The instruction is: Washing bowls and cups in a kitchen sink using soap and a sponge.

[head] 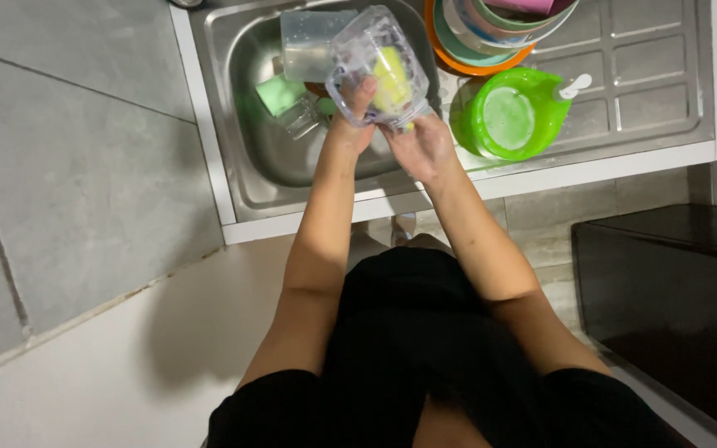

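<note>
A brushed stainless-steel sink (pixel 251 178) with a ribbed draining board sits in a white counter, grey floor tiles beside it; above the basin the left hand (pixel 352 124) clamps the rim of a clear, ridged plastic container (pixel 358 54), thumb pressed on its wall; the right hand (pixel 421 148) reaches inside, fingers pinching a soft yellow sponge (pixel 390 79); a glossy green round plastic lid (pixel 512 116) rests on the board beside stacked coloured bowls (pixel 475 50).

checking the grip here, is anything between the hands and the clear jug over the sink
Nothing visible. The left hand grips the clear jug directly, thumb on its wall. The right hand reaches in from below with a yellow sponge inside it, above the sink.
</note>
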